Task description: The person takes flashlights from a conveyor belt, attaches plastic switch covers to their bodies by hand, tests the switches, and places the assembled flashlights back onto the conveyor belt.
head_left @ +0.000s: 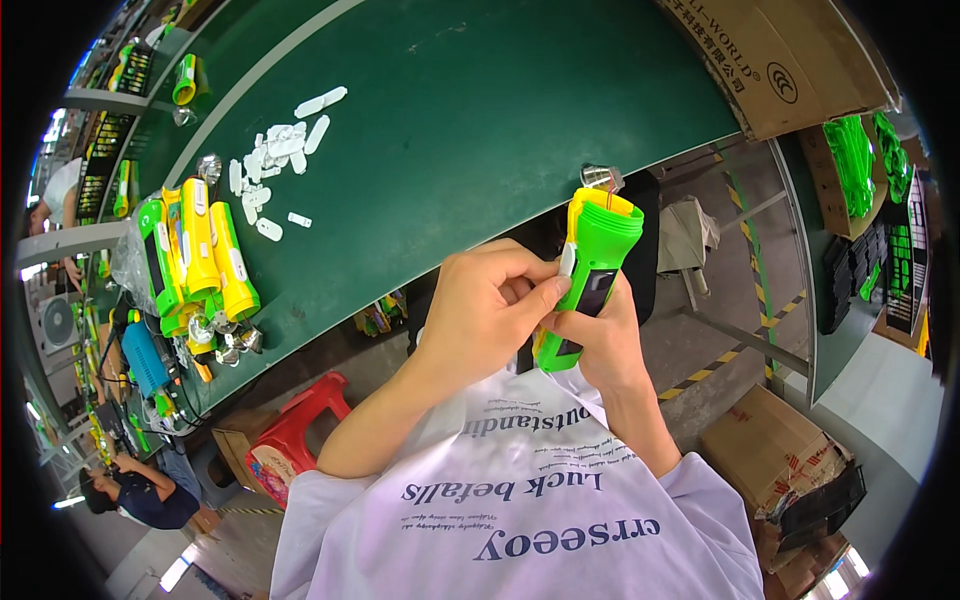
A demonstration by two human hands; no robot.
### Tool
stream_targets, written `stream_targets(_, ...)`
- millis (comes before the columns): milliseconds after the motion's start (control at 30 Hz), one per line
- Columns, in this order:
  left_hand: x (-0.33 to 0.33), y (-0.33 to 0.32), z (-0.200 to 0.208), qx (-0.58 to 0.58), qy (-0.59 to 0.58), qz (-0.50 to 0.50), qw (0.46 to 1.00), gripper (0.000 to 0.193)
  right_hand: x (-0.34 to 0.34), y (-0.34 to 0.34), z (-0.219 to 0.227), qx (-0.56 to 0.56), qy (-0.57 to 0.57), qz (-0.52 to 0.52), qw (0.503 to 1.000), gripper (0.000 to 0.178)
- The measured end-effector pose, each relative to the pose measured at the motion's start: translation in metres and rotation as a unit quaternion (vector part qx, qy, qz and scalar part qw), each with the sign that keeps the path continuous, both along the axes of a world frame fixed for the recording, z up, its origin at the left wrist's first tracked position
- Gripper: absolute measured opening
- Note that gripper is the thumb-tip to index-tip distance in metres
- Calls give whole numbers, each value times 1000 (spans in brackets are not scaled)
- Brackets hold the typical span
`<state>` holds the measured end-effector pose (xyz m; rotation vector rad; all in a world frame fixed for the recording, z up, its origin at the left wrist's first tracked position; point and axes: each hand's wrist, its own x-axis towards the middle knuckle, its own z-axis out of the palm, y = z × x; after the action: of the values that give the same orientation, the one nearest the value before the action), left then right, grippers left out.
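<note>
In front of my chest, a green and yellow flashlight body (618,238) is tilted with its wide threaded mouth pointing up and away. My right hand (607,345) wraps around its lower part, beside the dark panel. The fingers of my left hand (485,305) are closed in a pinch at the yellow side, on a small white switch cover (568,259) lying against the body. A silvery reflector with bulb (602,178) hangs out of the mouth on a thin red wire. My left fingertips hide part of the cover.
Loose white plastic covers (280,150) lie scattered on the green table (430,130). Several more flashlight bodies (200,250) are piled at the left. A cardboard box (780,70) stands at the far right corner. A red stool (300,430) is below the table's left part.
</note>
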<state>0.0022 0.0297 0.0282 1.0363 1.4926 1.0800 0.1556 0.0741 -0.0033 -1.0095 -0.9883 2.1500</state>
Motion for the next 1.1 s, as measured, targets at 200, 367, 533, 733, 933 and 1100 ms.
stream_targets(200,13,-4,-18,92,-28,92,991,12,1,1,2,12,-17,5,1000,46)
stream_targets(367,19,-13,-29,98,-37,101,989,13,-4,4,7,26,-49,38,998,46)
stream_targets(533,21,-6,-19,30,-58,124,990,16,-6,-5,2,69,-92,15,993,52)
stream_targets(733,7,-7,-29,104,29,164,980,21,-28,-14,2,181,-153,0,972,52)
stream_targets(933,13,-15,-17,63,-13,188,980,39,-15,-26,-10,206,-194,13,959,45)
stream_targets(1100,7,-15,-15,42,5,207,977,43,-26,-30,-19,282,-172,53,942,35)
